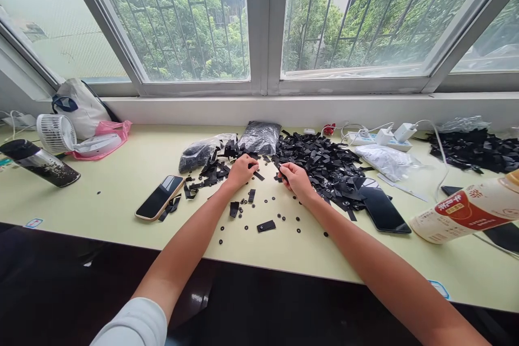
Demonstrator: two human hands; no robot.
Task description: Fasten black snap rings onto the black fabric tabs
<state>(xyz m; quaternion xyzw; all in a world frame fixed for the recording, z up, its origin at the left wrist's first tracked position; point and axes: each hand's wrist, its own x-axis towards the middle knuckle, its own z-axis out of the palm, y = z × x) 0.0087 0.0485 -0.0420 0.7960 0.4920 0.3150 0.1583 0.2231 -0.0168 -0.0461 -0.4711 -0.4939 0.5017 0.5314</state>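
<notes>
My left hand [242, 171] is closed, thumb and fingertips pinched on a small black piece at the table's middle. Across a short gap, my right hand [295, 179] pinches a black strip piece beside the big heap of black strips [324, 162]. A smaller group of strips [213, 170] lies left of my left hand. Between and below the hands are scattered small black rings [298, 219] and a few loose strips, one of them a black strip with a white mark [266, 226] near the front.
A phone [159, 198] lies left, another phone [385, 208] right. Behind the hands sit a plastic bag of black pieces [260, 138] and a power strip [381, 140]. A large paper cup [466, 208] stands far right; a tumbler [40, 163] and white fan [55, 133] are far left.
</notes>
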